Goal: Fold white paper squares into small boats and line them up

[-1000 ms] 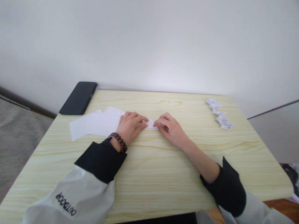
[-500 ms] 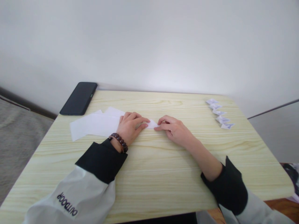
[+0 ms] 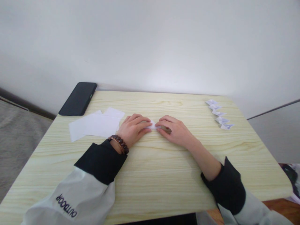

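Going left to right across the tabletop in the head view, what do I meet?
Black rectangular phone, overlapping flat white paper sheets, bare left hand, small white folded paper between the fingertips, bare right hand, slanting row of five little folded white paper shapes.

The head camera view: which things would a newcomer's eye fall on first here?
Probably first are the bare left hand and bare right hand, both holding a small folded white paper piece near the middle of the pale wood-grain table. The eye may then go to the slanting row of five folded white paper shapes near the table's far right corner. The flat black rectangular device also stands out at the far left corner.
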{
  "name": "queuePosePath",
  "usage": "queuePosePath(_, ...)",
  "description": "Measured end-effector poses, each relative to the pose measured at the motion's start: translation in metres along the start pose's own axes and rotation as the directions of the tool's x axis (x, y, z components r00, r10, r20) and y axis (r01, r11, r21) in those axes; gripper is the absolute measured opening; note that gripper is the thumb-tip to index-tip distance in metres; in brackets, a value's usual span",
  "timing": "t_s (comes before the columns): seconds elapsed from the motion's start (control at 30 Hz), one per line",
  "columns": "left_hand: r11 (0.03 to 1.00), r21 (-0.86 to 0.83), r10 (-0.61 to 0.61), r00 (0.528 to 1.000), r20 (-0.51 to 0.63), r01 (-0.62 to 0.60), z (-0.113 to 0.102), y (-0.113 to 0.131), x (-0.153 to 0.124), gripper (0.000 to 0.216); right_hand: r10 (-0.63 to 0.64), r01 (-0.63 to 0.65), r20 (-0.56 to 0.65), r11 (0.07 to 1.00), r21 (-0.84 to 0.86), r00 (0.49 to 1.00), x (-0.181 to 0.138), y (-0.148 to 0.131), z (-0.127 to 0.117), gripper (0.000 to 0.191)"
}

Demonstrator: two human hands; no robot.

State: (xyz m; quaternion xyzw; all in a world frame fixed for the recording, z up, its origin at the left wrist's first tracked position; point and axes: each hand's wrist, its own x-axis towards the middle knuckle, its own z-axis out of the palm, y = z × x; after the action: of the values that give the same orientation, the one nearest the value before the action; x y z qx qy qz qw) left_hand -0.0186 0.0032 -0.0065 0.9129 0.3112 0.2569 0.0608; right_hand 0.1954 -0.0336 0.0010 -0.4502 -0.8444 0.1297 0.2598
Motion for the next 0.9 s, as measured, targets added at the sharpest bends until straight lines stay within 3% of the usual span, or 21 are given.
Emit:
queuePosePath(0.33, 0.992, 0.086, 0.093, 0.994, -0.062, -0.088, 0.004, 0.003, 0.001, 0.019, 0.026, -0.025, -0.052, 0.999, 0.021, 0.998, -0.002, 0.005, 0.007, 0.023)
queuePosePath(0.57, 0.988, 0.116, 0.120, 0.984, -0.128, -0.106, -0.002, 0.009, 0.005, 0.016, -0.065, 0.061, -0.173, 0.998, -0.032, 0.983, 0.001, 0.002, 0.008, 0.019)
queuePosePath(0.8, 0.984, 0.125, 0.157, 0.956, -0.247, -0.130, -0.004, 0.011, 0.007, 0.011, -0.135, 0.131, -0.172, 0.991, -0.034, 0.976, 0.004, -0.004, 0.008, 0.018)
queuePosePath(0.9, 0.987, 0.103, 0.148, 0.958, -0.245, -0.126, -0.006, 0.013, 0.009, 0.010, -0.136, 0.132, -0.205, 0.991, -0.038, 0.969, 0.004, -0.005, 0.008, 0.017)
